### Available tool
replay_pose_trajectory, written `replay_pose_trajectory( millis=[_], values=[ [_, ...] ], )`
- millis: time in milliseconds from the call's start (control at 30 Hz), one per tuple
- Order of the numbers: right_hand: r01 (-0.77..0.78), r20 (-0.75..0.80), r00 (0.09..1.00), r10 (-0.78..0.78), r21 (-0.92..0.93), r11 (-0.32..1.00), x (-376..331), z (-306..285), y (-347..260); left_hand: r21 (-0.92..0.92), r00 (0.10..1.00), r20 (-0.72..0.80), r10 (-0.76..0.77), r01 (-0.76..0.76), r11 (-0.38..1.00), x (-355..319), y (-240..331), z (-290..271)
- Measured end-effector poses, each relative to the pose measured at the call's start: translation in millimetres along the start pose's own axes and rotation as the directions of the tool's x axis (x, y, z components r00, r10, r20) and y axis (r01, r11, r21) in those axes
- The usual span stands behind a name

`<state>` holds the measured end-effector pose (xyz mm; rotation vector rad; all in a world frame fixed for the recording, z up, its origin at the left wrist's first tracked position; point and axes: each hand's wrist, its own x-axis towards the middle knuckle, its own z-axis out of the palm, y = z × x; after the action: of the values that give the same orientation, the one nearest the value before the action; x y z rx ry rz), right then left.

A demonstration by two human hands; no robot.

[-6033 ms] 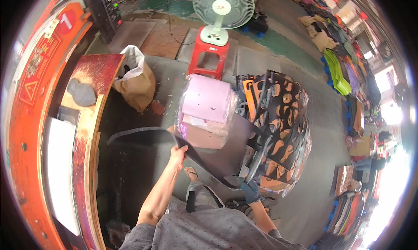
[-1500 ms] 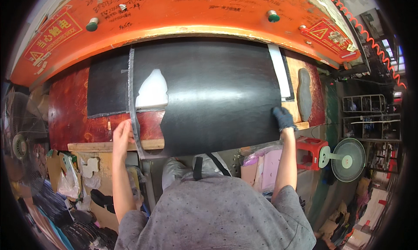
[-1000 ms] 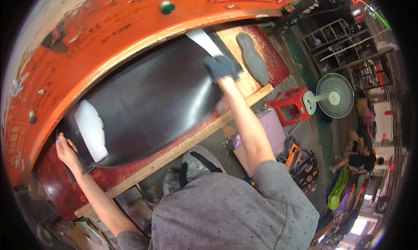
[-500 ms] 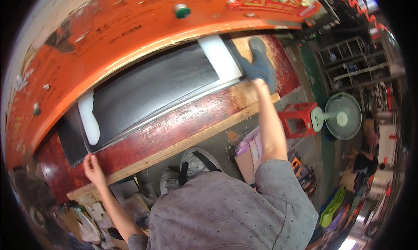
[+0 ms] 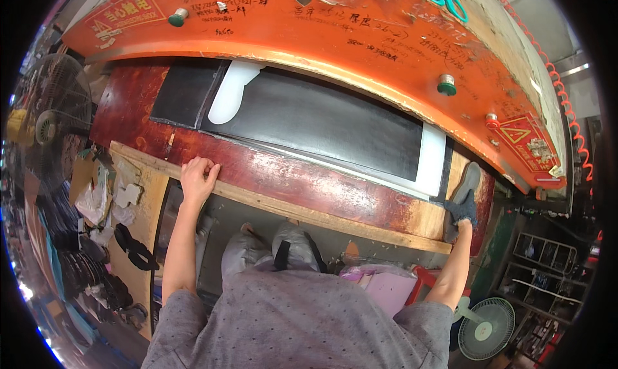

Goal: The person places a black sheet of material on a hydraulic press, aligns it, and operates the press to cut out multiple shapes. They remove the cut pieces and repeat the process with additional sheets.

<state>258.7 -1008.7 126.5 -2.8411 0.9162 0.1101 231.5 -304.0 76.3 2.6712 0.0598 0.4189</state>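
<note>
My left hand [image 5: 200,176] rests at the front edge of the red worktable, fingers loosely bent and thumb apart, with nothing seen in it. My right hand [image 5: 461,211], in a dark blue glove, is closed around a long grey sole-shaped piece [image 5: 469,179] at the table's right end; the glove hides part of the grip. Between the hands lies a black sheet [image 5: 322,124] over white material. A rounded white piece [image 5: 228,95] shows at its left, and a white strip [image 5: 430,156] at its right. Beside them sits a smaller black sheet [image 5: 183,92].
An orange machine beam [image 5: 309,31] spans low over the table's far side, with a green button [image 5: 446,84] on it. Wooden edging [image 5: 290,209] runs along the front. Fans stand at left [image 5: 48,124] and lower right [image 5: 486,329]. Black sole shapes [image 5: 135,248] hang at left.
The view has swung round. My left hand has let go of the smaller black sheet's near corner and moved to the table edge. My right hand stays with the grey piece.
</note>
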Motion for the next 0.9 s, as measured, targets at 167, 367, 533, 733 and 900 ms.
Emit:
replay_pose_trajectory(
  millis=[167, 367, 533, 733, 900],
  values=[
    [0.139, -0.078, 0.988, -0.132, 0.101, 0.985, 16.6, 20.7, 34.8, -0.003, 0.999, -0.037, 0.013, -0.014, 1.0, -4.7, -1.6, 1.8],
    [-0.334, 0.392, 0.905, -0.165, 0.896, 0.294, 12.6, 13.0, 81.9, 0.035, 0.995, -0.09, 0.037, -0.034, 0.999, -16.9, 2.4, 2.4],
    [-0.334, 0.408, 0.9, -0.154, 0.871, 0.361, -69.3, -21.0, -4.0, -0.008, 0.993, -0.115, 0.024, -0.026, 1.0, -28.3, 6.1, -3.8],
    [0.015, 0.087, 0.826, -0.557, 0.984, 0.176, -180.5, -44.7, -189.8, -0.058, 0.977, -0.193, 0.095, -0.108, 0.992, -47.6, -0.3, -7.3],
    [0.029, 0.167, 0.801, -0.575, 0.948, 0.316, -215.1, -14.5, -315.5, -0.086, 0.963, -0.24, 0.125, -0.149, 0.985, -65.7, -9.8, -10.6]
  ],
)
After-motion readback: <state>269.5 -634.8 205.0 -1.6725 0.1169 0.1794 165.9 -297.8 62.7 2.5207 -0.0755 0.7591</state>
